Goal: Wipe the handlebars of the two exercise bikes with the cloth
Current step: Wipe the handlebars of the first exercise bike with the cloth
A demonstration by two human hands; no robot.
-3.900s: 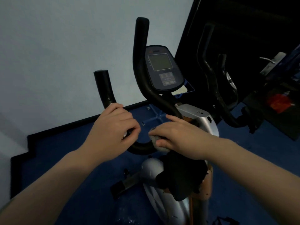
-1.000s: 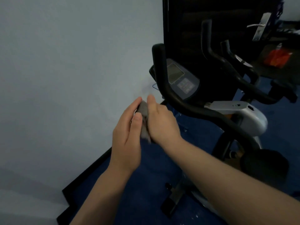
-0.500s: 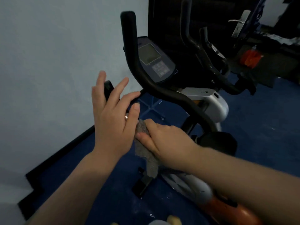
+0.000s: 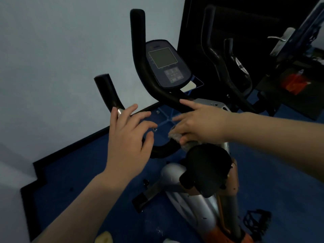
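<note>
Left hand (image 4: 128,137) hovers spread-fingered over the near handlebar (image 4: 163,149); right hand (image 4: 199,125) presses the cloth (image 4: 177,137) onto the bar's middle, index finger straight.

The near bike's handlebar (image 4: 158,88) curves in front of its console (image 4: 167,64), the saddle (image 4: 207,165) just below — the left hand (image 4: 128,140) over the bar's left arm, the right hand (image 4: 201,125) on the cloth (image 4: 178,137) at the bend. The second bike's handlebar (image 4: 215,55) stands behind, to the right.
</note>
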